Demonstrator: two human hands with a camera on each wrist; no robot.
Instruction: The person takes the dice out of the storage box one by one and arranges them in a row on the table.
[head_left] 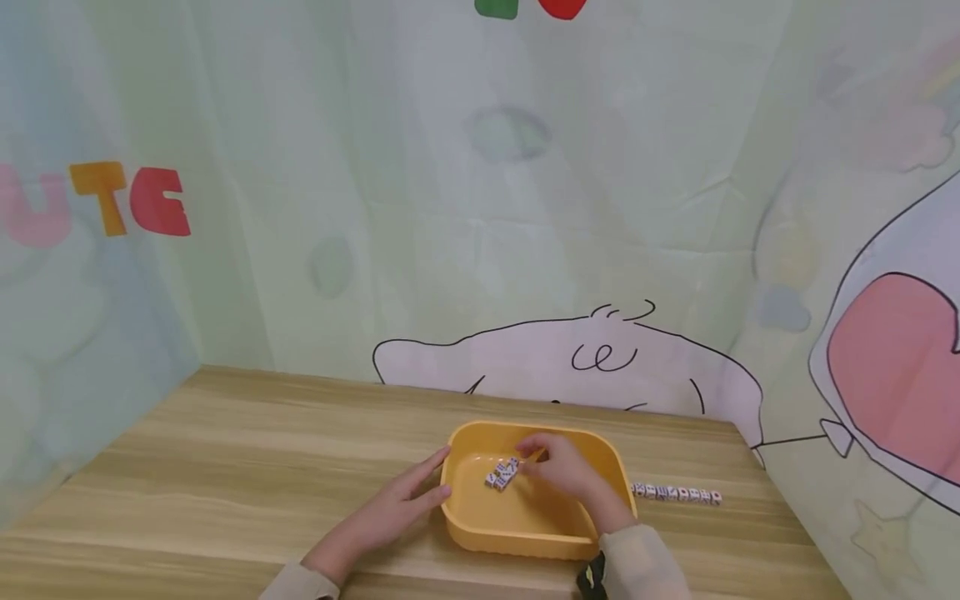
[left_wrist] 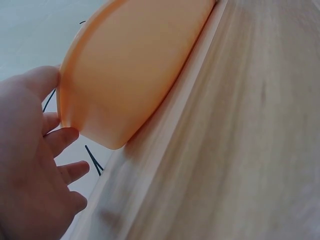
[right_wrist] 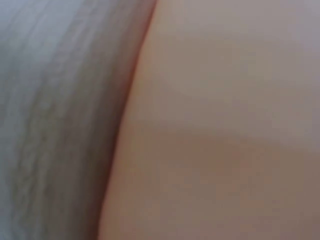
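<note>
On the bench we note a yellow tray. The left hand touches the tray's left rim, fingers relaxed; inside, we cannot tell whether the right hand pinches anything. The tray hides the dice row's near end; clustered dice lie inside.

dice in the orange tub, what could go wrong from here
The right hand is right beside the clustered dice in the orange tub, so it could knock neighbouring dice aside. The left hand touches the tub's left rim; a push there might slide the tub into the row of dice on its right and break the line.
</note>
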